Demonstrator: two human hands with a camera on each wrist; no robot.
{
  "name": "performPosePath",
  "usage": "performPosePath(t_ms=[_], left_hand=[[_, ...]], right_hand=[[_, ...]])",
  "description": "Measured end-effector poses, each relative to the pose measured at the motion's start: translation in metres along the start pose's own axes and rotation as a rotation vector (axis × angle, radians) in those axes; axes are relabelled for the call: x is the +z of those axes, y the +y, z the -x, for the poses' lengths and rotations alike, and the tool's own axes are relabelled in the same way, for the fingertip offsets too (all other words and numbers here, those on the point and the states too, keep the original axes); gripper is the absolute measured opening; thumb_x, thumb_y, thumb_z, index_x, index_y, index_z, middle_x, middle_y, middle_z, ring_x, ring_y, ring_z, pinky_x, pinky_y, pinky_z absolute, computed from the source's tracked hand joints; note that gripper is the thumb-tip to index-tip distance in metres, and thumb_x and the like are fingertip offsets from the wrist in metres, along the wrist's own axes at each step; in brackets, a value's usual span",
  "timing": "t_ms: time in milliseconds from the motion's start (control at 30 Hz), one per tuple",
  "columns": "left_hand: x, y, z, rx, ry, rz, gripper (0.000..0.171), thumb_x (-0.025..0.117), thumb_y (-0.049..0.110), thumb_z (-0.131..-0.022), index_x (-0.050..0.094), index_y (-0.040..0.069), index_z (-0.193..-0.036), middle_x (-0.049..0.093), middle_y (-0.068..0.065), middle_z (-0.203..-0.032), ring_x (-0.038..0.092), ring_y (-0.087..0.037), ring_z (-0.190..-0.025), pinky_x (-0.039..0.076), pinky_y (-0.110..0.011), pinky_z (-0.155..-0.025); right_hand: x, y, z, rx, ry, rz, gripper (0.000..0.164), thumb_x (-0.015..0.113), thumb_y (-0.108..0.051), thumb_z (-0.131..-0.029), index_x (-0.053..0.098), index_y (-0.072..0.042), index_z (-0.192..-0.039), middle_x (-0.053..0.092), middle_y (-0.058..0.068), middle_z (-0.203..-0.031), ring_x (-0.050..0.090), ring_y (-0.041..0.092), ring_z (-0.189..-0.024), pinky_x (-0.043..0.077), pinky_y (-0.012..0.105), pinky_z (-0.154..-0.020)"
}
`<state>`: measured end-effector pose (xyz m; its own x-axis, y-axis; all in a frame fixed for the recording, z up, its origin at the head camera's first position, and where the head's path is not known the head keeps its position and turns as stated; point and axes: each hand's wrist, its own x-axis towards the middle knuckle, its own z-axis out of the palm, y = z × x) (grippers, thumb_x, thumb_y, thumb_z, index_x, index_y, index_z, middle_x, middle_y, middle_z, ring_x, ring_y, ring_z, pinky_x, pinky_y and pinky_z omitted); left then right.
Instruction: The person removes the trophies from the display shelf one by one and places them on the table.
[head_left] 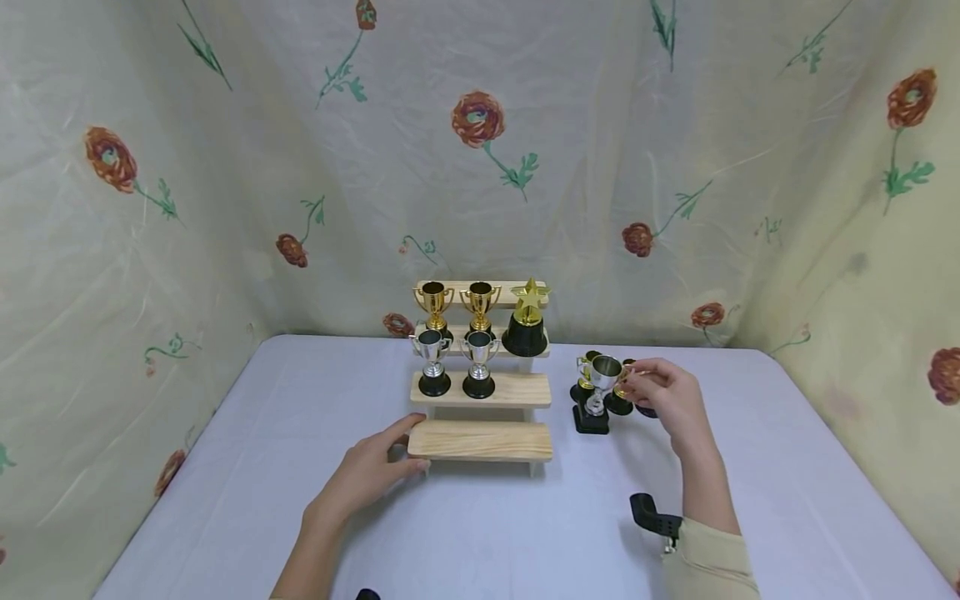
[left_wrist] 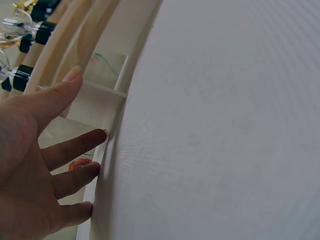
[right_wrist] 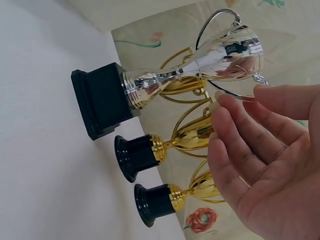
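My left hand [head_left: 371, 471] rests at the left end of the lowest step of a wooden tiered stand [head_left: 480, 442]. In the left wrist view its thumb [left_wrist: 74, 75] touches the board and its other fingers are spread beside the frame. At the stand's right, my right hand [head_left: 671, 400] pinches one handle of a silver trophy cup [right_wrist: 230, 52] between thumb and index finger. That cup stands upright on its square black base [right_wrist: 102, 100]. Small gold trophy cups [right_wrist: 192, 137] stand close behind it, partly covered by the hand.
Two silver cups [head_left: 432, 348] stand on the stand's middle step, two gold cups [head_left: 435, 302] on the one above. A gold star trophy [head_left: 528, 308] stands right of the gold ones. White cloth covers the table [head_left: 300, 400]; a flowered curtain [head_left: 555, 208] surrounds it.
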<state>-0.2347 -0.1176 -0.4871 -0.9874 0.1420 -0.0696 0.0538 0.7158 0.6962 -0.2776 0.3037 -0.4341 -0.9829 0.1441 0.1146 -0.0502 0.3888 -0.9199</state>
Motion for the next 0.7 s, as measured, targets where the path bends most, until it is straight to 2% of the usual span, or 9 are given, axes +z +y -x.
performPosePath(t_ms=[67,300,533,700], left_hand=[[0.0,0.0,0.0,0.001,-0.001,-0.002,0.068,0.077,0.043,-0.084,0.046,0.045,-0.144,0.069,0.001,-0.124,0.057,-0.03,-0.128,0.04,-0.062,-0.103],[0.0,0.0,0.0,0.001,-0.002,-0.003,0.068,0.077,0.043,-0.084,0.046,0.045,-0.144,0.069,0.001,-0.124,0.056,-0.03,-0.129,0.04,-0.062,-0.104],[0.0,0.001,-0.001,0.002,0.0,-0.009,0.067,0.077,0.043,-0.084,0.047,0.045,-0.144,0.069,0.001,-0.123,0.057,-0.029,-0.128,0.041,-0.061,-0.103],[0.0,0.0,-0.002,0.005,0.0,-0.008,0.067,0.077,0.043,-0.084,0.047,0.044,-0.144,0.069,0.001,-0.124,0.057,-0.028,-0.127,0.042,-0.06,-0.102]], right_hand=[[-0.001,-0.002,0.001,-0.004,0.009,0.002,0.032,0.061,-0.012,-0.096,0.06,0.008,-0.121,0.07,-0.015,-0.078,0.066,0.002,-0.069,0.055,0.023,-0.068],[-0.003,-0.009,0.004,-0.065,0.048,0.015,0.033,0.058,-0.012,-0.097,0.059,0.002,-0.127,0.073,-0.006,-0.085,0.068,0.008,-0.074,0.055,0.021,-0.071],[-0.002,-0.017,0.006,-0.099,0.078,-0.011,0.034,0.061,-0.013,-0.097,0.059,0.0,-0.128,0.071,-0.014,-0.082,0.068,0.007,-0.072,0.055,0.02,-0.072],[-0.001,-0.022,0.008,-0.119,0.082,0.015,0.032,0.06,-0.016,-0.098,0.061,-0.003,-0.127,0.071,-0.011,-0.084,0.069,0.008,-0.075,0.055,0.02,-0.073]])
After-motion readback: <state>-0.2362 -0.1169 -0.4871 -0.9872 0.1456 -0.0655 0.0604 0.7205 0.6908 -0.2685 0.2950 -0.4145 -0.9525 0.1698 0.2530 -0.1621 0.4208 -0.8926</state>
